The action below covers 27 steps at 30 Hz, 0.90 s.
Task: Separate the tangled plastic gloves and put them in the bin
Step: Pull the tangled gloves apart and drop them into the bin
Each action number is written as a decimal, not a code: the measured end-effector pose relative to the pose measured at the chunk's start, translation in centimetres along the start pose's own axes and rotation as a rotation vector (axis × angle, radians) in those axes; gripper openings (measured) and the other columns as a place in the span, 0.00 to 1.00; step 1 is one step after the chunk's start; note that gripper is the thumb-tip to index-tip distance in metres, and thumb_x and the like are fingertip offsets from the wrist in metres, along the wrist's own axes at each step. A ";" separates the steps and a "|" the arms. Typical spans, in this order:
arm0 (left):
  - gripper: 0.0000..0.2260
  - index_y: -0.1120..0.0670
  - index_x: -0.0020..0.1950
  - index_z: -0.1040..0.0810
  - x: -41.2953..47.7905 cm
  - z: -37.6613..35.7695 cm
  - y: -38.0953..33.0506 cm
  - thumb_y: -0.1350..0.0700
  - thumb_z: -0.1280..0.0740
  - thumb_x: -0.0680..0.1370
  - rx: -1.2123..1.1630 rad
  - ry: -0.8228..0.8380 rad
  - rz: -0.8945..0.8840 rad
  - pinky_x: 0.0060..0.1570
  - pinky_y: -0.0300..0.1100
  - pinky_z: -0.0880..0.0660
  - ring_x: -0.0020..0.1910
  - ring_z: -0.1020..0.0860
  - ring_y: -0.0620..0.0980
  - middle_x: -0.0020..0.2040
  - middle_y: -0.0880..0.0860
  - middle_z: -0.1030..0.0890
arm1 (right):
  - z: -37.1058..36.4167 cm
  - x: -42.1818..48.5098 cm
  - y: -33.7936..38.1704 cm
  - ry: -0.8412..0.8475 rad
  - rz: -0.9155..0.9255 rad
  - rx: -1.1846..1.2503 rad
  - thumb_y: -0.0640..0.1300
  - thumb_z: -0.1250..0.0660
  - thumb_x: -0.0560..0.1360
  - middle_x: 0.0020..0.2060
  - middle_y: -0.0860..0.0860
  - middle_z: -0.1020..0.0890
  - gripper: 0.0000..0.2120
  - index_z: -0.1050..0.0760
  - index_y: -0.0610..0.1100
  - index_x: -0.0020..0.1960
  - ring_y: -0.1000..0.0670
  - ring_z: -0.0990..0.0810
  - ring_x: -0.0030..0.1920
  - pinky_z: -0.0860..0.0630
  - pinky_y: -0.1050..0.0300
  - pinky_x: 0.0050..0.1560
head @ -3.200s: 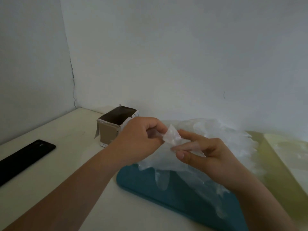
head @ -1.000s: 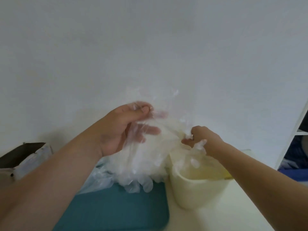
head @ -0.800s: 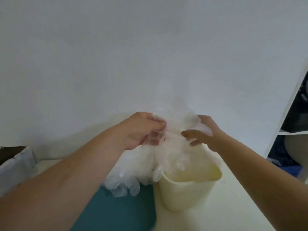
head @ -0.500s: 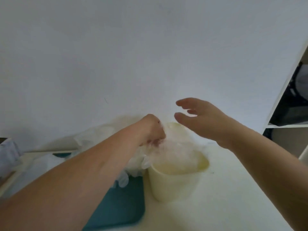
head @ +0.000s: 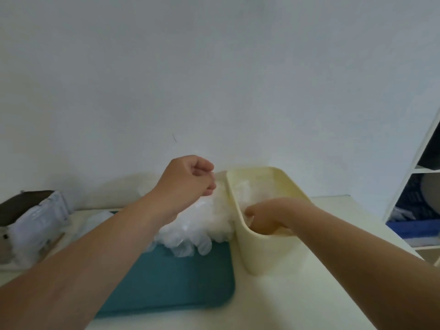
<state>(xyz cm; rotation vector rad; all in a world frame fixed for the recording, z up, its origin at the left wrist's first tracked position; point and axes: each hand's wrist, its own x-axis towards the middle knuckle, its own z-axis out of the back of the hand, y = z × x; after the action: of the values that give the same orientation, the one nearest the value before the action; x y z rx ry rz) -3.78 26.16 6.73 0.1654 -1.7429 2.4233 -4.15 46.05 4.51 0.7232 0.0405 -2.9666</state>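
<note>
Gloves in bin, right hand now down inside, left hand outside.

No readable text, labels or numbers anywhere.

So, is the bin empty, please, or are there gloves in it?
Not empty: white gloves show inside the bin beside the right hand.

- Plain white wall is filling the upper view, dim light falling evenly.
- Pale table is meeting it below.
- White shelf is standing at right, dark inside.
</note>
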 end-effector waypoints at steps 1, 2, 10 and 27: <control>0.06 0.52 0.56 0.17 -0.6 0.5 0.3 0.60 0.29 0.81 -0.001 -0.004 0.004 0.50 0.42 0.15 0.45 0.13 0.47 0.48 0.52 0.13 | -0.2 0.4 0.1 0.022 -0.003 -0.057 0.53 0.44 0.85 0.81 0.47 0.37 0.27 0.42 0.53 0.83 0.40 0.37 0.79 0.40 0.41 0.78; 0.05 0.52 0.55 0.17 -1.2 1.1 0.8 0.60 0.28 0.81 0.005 -0.005 0.006 0.50 0.43 0.15 0.45 0.13 0.48 0.48 0.52 0.13 | -0.3 0.3 0.4 0.032 -0.012 -0.090 0.51 0.44 0.85 0.80 0.47 0.35 0.25 0.39 0.52 0.82 0.41 0.35 0.77 0.39 0.41 0.78; 0.04 0.48 0.49 0.14 -3.8 5.7 4.8 0.57 0.27 0.79 0.149 -0.097 -0.066 0.50 0.41 0.17 0.45 0.15 0.42 0.48 0.44 0.13 | 4.1 -5.5 4.2 -0.210 -0.030 -0.085 0.41 0.36 0.80 0.73 0.48 0.26 0.26 0.32 0.45 0.77 0.44 0.25 0.70 0.26 0.51 0.68; 0.27 0.45 0.76 0.31 -4.1 11.7 14.8 0.48 0.31 0.77 0.669 -0.025 0.100 0.74 0.55 0.32 0.73 0.30 0.53 0.74 0.49 0.28 | -4.2 5.0 19.1 -0.507 0.334 0.282 0.60 0.34 0.79 0.84 0.52 0.54 0.33 0.42 0.61 0.81 0.44 0.64 0.83 0.66 0.37 0.80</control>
<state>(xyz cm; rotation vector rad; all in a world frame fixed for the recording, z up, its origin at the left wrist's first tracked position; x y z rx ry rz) -2.55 10.15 -4.08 0.1826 -0.8967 2.9918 -4.88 26.84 -1.64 -0.0284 -0.4874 -2.7545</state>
